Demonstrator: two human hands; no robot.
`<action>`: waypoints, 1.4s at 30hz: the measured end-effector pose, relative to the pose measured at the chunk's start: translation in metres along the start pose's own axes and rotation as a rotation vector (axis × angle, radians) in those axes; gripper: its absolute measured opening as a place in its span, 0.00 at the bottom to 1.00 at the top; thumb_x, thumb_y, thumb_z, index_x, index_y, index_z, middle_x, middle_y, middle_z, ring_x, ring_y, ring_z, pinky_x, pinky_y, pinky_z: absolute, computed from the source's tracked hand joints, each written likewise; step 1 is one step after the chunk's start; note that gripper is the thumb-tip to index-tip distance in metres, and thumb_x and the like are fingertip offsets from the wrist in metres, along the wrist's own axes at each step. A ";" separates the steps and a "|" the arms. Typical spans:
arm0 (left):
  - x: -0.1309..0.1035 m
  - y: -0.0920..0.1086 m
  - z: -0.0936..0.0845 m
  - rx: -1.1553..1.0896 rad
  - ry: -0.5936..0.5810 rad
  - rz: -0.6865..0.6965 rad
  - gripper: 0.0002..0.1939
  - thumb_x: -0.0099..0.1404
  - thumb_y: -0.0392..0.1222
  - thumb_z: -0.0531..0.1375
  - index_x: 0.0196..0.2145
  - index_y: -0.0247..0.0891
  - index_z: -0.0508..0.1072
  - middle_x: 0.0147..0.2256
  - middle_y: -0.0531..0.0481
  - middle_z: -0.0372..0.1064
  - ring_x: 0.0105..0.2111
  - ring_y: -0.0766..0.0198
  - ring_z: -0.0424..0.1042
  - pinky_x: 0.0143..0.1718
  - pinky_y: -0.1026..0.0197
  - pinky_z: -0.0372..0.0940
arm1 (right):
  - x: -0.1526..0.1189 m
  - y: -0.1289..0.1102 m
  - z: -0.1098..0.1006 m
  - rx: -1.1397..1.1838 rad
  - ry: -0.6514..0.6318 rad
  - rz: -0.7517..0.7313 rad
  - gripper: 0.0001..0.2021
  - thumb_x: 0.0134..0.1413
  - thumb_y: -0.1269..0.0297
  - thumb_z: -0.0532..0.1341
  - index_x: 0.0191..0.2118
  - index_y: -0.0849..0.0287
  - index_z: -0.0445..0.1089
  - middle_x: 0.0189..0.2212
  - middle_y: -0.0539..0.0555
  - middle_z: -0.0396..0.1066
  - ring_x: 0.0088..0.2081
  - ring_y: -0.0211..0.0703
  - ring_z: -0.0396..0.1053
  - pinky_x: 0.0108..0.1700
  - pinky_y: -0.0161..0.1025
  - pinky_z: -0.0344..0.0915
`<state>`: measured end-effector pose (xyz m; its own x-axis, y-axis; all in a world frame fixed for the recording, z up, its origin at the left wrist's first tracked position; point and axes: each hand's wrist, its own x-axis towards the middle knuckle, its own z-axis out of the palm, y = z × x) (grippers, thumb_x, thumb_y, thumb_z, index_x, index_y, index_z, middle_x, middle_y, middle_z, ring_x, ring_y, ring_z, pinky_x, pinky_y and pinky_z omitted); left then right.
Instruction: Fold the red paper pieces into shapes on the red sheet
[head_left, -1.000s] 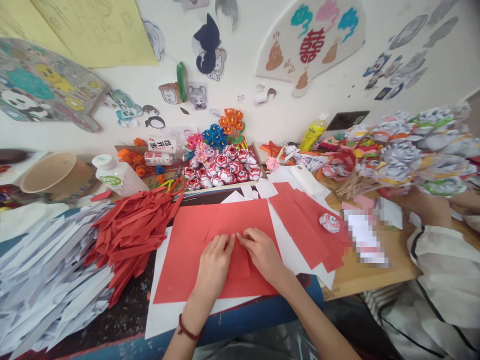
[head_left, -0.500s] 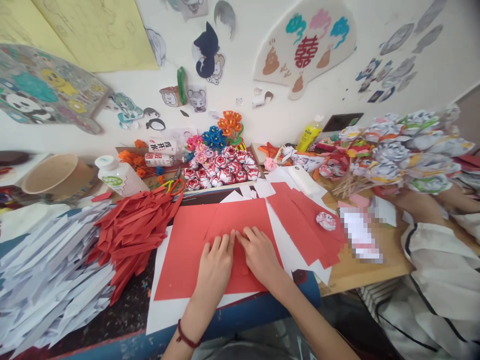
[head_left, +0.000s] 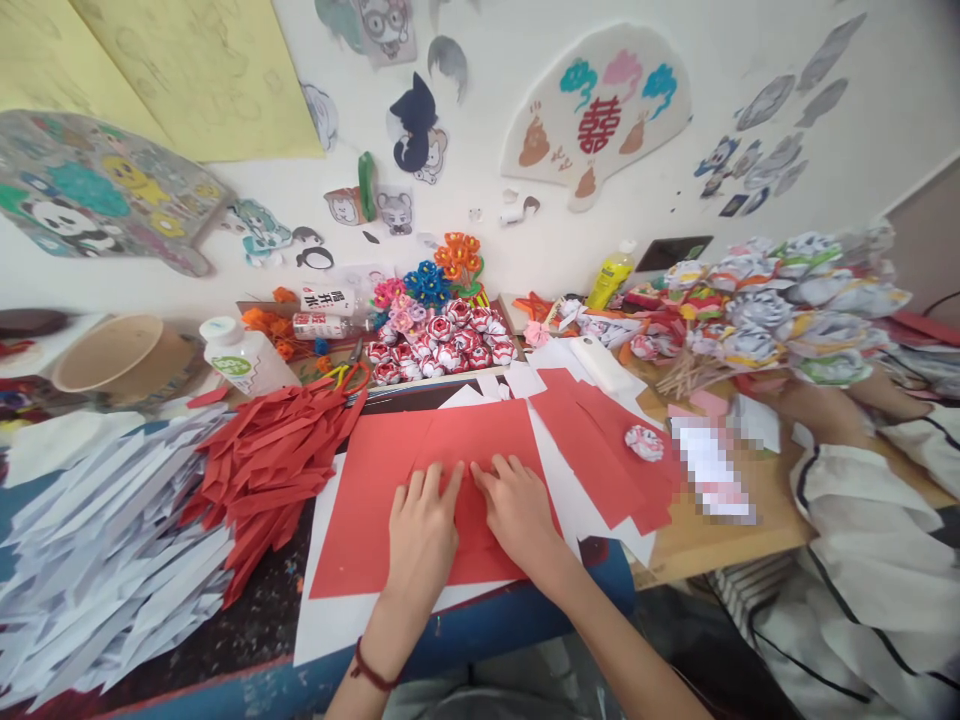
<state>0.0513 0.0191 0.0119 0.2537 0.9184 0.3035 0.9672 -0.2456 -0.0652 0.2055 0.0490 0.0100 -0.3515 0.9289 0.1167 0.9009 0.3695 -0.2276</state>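
Red paper sheets [head_left: 367, 500] lie over white paper [head_left: 319, 620] in front of me, with a smaller red piece seemingly on top between my hands. My left hand [head_left: 426, 520] rests palm down on the red paper, fingers apart, index fingertip near the middle. To its right, my right hand [head_left: 517, 505] also lies on the paper, its index finger pointing towards the left one and the other fingers slightly bent. A small gap separates the two index fingertips. Neither hand grips anything visible.
Left are piles of white strips [head_left: 127, 540] and red strips [head_left: 270, 460], with a white bottle [head_left: 244, 355] behind. Red-and-white paper flowers [head_left: 450, 340] fill a tray at the back. More red sheets [head_left: 592, 450] lie right, beside another person's pale sleeve [head_left: 862, 540].
My left hand has shifted slightly left, and the gap between my index fingertips is wider. My right hand has barely moved. The camera view has tilted slightly.
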 end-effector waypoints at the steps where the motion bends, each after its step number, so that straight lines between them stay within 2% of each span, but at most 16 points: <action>1: 0.002 0.002 0.003 0.000 -0.008 0.024 0.27 0.59 0.25 0.52 0.54 0.40 0.70 0.49 0.40 0.67 0.43 0.54 0.64 0.40 0.53 0.60 | -0.001 0.000 0.000 -0.004 0.007 0.003 0.20 0.58 0.75 0.54 0.54 0.54 0.70 0.42 0.60 0.69 0.42 0.50 0.64 0.39 0.42 0.62; 4: 0.002 0.005 0.009 0.036 -0.037 0.054 0.26 0.60 0.25 0.52 0.54 0.39 0.70 0.49 0.40 0.68 0.44 0.52 0.65 0.41 0.51 0.60 | -0.004 -0.001 -0.001 -0.024 0.005 0.019 0.20 0.57 0.75 0.55 0.53 0.54 0.71 0.41 0.59 0.69 0.41 0.51 0.64 0.39 0.43 0.61; 8: 0.004 0.003 0.004 0.006 -0.081 0.037 0.26 0.62 0.26 0.52 0.55 0.41 0.69 0.47 0.41 0.69 0.44 0.51 0.66 0.40 0.51 0.60 | -0.009 -0.001 -0.007 -0.049 -0.029 0.034 0.18 0.56 0.75 0.56 0.51 0.57 0.72 0.39 0.60 0.70 0.41 0.52 0.64 0.39 0.44 0.61; 10: 0.009 0.002 0.001 -0.098 -0.102 -0.039 0.22 0.64 0.29 0.52 0.53 0.42 0.70 0.44 0.43 0.70 0.43 0.53 0.68 0.40 0.53 0.60 | -0.010 -0.001 -0.010 -0.053 -0.042 0.022 0.18 0.55 0.75 0.57 0.50 0.57 0.73 0.38 0.60 0.71 0.40 0.51 0.65 0.38 0.44 0.62; 13: 0.019 -0.001 0.000 -0.321 -0.128 -0.233 0.12 0.70 0.39 0.50 0.43 0.40 0.73 0.37 0.46 0.71 0.37 0.58 0.70 0.36 0.59 0.61 | -0.009 -0.002 -0.012 -0.058 -0.050 -0.017 0.19 0.54 0.77 0.57 0.50 0.60 0.72 0.38 0.61 0.71 0.41 0.52 0.65 0.38 0.44 0.62; 16: 0.029 -0.003 0.006 -0.457 -0.164 -0.332 0.13 0.70 0.45 0.51 0.34 0.39 0.71 0.32 0.49 0.70 0.32 0.61 0.70 0.31 0.62 0.58 | -0.008 0.000 -0.010 -0.011 -0.034 -0.020 0.15 0.56 0.77 0.56 0.46 0.61 0.74 0.36 0.59 0.71 0.39 0.51 0.66 0.37 0.43 0.62; 19: 0.034 -0.006 0.013 -0.577 -0.181 -0.295 0.11 0.68 0.42 0.54 0.28 0.38 0.68 0.30 0.51 0.69 0.31 0.63 0.68 0.32 0.63 0.58 | -0.006 0.007 -0.009 0.179 -0.010 0.051 0.12 0.63 0.70 0.54 0.39 0.57 0.76 0.32 0.56 0.70 0.36 0.46 0.67 0.35 0.40 0.62; 22: 0.035 -0.007 0.013 -0.763 -0.189 -0.236 0.10 0.66 0.39 0.55 0.27 0.38 0.69 0.28 0.52 0.68 0.30 0.64 0.67 0.33 0.63 0.58 | -0.001 0.020 -0.010 0.481 0.017 0.131 0.09 0.62 0.63 0.58 0.40 0.56 0.76 0.34 0.53 0.72 0.35 0.43 0.69 0.36 0.37 0.63; 26: 0.038 -0.007 0.006 -0.907 -0.192 -0.177 0.08 0.65 0.40 0.56 0.28 0.38 0.70 0.29 0.52 0.69 0.32 0.64 0.66 0.34 0.62 0.58 | 0.010 0.032 -0.015 0.851 -0.031 0.111 0.07 0.59 0.62 0.62 0.35 0.58 0.76 0.32 0.51 0.75 0.34 0.41 0.70 0.37 0.35 0.63; 30: 0.041 -0.010 0.002 -0.934 -0.176 -0.199 0.10 0.65 0.43 0.56 0.28 0.39 0.71 0.30 0.52 0.70 0.32 0.63 0.67 0.36 0.62 0.59 | 0.018 0.033 -0.016 0.997 -0.044 0.082 0.09 0.57 0.62 0.62 0.29 0.60 0.75 0.27 0.50 0.73 0.30 0.39 0.68 0.34 0.34 0.61; 35: 0.031 -0.025 0.007 -1.060 -0.197 -0.314 0.13 0.66 0.50 0.55 0.34 0.40 0.72 0.34 0.51 0.73 0.34 0.63 0.70 0.38 0.62 0.61 | 0.020 0.031 -0.015 1.151 0.067 0.173 0.14 0.57 0.60 0.62 0.23 0.61 0.70 0.22 0.48 0.67 0.27 0.37 0.64 0.32 0.34 0.58; 38: 0.018 -0.028 0.010 -1.088 -0.143 -0.469 0.15 0.64 0.53 0.57 0.37 0.39 0.71 0.29 0.53 0.70 0.30 0.64 0.67 0.34 0.63 0.60 | 0.022 0.027 -0.015 1.261 0.188 0.290 0.16 0.57 0.57 0.62 0.23 0.61 0.67 0.21 0.47 0.63 0.26 0.36 0.60 0.31 0.34 0.56; 42: 0.010 -0.018 0.007 -1.280 -0.088 -0.584 0.17 0.59 0.54 0.62 0.26 0.38 0.66 0.22 0.58 0.59 0.24 0.69 0.59 0.28 0.66 0.56 | 0.018 0.017 -0.014 1.394 0.306 0.443 0.16 0.56 0.55 0.63 0.25 0.61 0.67 0.20 0.46 0.59 0.23 0.33 0.56 0.27 0.33 0.53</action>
<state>0.0367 0.0347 0.0097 -0.1279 0.9888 -0.0765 0.2608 0.1079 0.9593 0.2180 0.0711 0.0223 0.1025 0.9933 -0.0542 -0.1054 -0.0434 -0.9935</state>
